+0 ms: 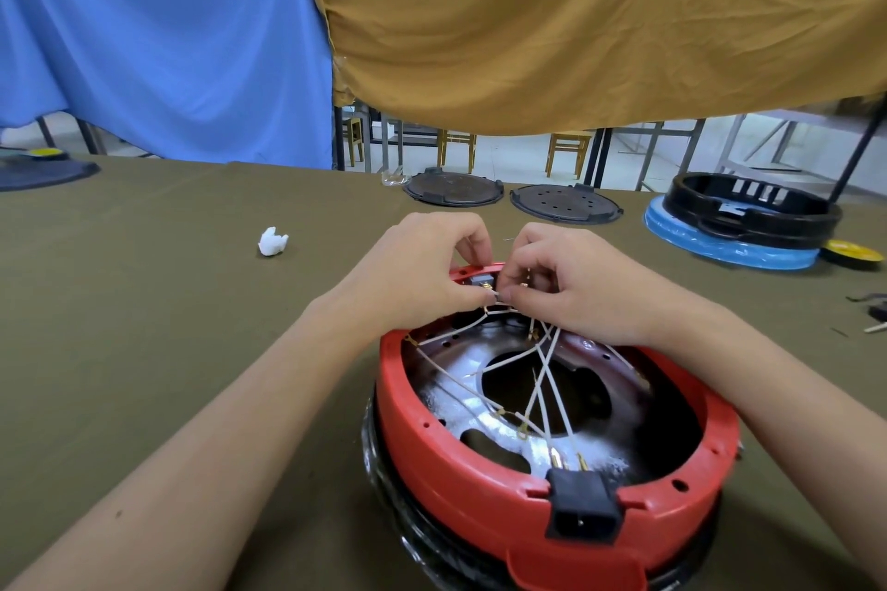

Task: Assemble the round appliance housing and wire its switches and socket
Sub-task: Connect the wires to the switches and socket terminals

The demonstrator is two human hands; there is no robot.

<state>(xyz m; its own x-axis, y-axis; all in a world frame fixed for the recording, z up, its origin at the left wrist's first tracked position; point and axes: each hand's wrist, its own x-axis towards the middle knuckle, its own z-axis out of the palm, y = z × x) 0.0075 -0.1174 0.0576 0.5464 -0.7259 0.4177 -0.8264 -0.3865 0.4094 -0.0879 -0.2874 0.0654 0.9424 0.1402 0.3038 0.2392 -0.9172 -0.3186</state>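
A round red housing (480, 489) lies upside down on the table, near me and right of centre. A black power socket (583, 513) sits in its near rim. White wires (545, 374) with brass terminals cross over a silvery metal plate inside. At the far rim, a grey switch (481, 279) with brass tabs is mounted. My left hand (422, 269) pinches a wire end right beside the switch. My right hand (566, 288) pinches the same small wire terminal from the other side, fingertips touching the left hand's.
Two dark round plates (453, 190) (566, 204) lie at the table's far edge. A black ring housing (753, 206) on a blue-wrapped disc stands at the far right, a yellow disc (852, 252) beside it. A white crumpled scrap (272, 242) lies left. Blue and mustard cloths hang behind.
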